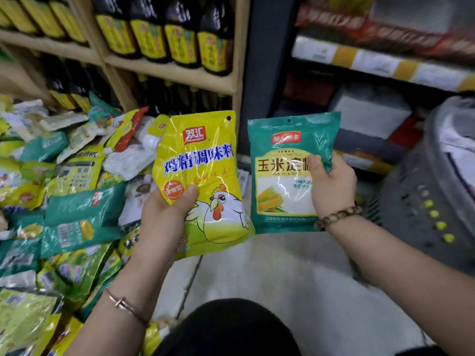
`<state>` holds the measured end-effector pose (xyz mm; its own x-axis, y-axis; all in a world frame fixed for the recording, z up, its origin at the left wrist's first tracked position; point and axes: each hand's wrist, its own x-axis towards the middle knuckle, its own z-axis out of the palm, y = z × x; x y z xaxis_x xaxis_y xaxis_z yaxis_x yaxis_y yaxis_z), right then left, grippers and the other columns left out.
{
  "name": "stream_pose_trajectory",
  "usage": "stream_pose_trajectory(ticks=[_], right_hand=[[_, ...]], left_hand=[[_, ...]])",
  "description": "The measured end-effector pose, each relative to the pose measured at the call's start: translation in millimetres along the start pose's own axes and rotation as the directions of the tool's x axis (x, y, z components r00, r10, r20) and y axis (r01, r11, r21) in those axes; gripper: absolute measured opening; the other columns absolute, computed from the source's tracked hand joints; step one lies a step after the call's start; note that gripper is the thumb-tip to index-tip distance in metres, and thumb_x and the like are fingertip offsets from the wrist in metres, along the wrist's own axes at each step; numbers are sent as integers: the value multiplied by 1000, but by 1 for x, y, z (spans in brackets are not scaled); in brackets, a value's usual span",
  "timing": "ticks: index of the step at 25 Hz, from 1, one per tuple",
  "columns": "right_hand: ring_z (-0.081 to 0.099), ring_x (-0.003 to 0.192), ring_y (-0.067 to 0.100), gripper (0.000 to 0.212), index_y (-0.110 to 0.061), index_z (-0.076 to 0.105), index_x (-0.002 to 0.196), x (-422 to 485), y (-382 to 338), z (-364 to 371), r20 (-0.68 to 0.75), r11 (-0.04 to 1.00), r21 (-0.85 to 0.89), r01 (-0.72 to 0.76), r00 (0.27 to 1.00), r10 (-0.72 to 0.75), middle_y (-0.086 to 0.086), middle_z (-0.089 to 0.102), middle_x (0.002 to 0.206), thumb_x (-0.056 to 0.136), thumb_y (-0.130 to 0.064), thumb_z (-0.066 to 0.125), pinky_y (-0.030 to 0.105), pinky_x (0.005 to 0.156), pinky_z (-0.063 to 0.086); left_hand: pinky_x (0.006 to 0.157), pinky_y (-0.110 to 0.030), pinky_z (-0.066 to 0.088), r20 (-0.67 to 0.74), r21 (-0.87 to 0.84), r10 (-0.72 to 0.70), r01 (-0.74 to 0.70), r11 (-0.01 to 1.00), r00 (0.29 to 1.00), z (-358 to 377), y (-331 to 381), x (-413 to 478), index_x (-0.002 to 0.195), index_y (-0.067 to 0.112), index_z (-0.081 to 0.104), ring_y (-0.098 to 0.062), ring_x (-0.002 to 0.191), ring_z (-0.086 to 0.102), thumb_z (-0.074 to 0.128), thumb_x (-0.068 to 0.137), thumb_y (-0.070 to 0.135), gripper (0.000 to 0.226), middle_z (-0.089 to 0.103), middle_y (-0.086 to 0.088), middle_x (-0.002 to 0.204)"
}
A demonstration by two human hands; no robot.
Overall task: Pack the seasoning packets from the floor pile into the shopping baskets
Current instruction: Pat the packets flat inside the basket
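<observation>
the left hand [164, 214] pinches a yellow packet [203, 181] at its lower left edge, thumb on the front. the right hand [331, 186] grips a green packet [288, 173] by its right edge. both are upright above the floor [295, 278], between the pile [64, 196] and the grey basket [421, 201].

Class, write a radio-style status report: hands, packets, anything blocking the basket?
Left hand grips yellow plastic chicken-seasoning packet. Right hand grips green plastic corn-starch packet. Grey plastic shopping basket at right; nothing in the way. Floor pile of packets at left.

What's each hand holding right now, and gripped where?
The left hand pinches the yellow chicken packet at its lower left edge; right hand pinches the green corn packet at its right edge.
</observation>
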<state>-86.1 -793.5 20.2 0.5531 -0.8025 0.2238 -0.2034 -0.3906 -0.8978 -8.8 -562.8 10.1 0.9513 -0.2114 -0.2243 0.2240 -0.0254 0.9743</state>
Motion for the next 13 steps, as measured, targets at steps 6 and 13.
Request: stream_pose_trajectory(ticks=[6, 13], right_hand=[[63, 80, 17, 11, -25, 59, 82, 29, -14, -84, -102, 1000, 4, -19, 995, 20, -11, 63, 79, 92, -26, 55, 31, 72, 50], [47, 48, -8, 22, -30, 56, 71, 67, -35, -203, -301, 997, 39, 64, 952, -50, -19, 57, 59, 91, -22, 56, 5, 46, 34]], left_hand=[[69, -30, 54, 119, -21, 88, -86, 996, 989, 65, 36, -8, 110, 24, 64, -13, 87, 71, 61, 90, 22, 20, 74, 10, 96], [71, -27, 54, 330, -82, 219, -203, 976, 918, 170, 84, -39, 117, 27, 59, -4, 87, 69, 57, 92, 22, 26, 72, 17, 97]])
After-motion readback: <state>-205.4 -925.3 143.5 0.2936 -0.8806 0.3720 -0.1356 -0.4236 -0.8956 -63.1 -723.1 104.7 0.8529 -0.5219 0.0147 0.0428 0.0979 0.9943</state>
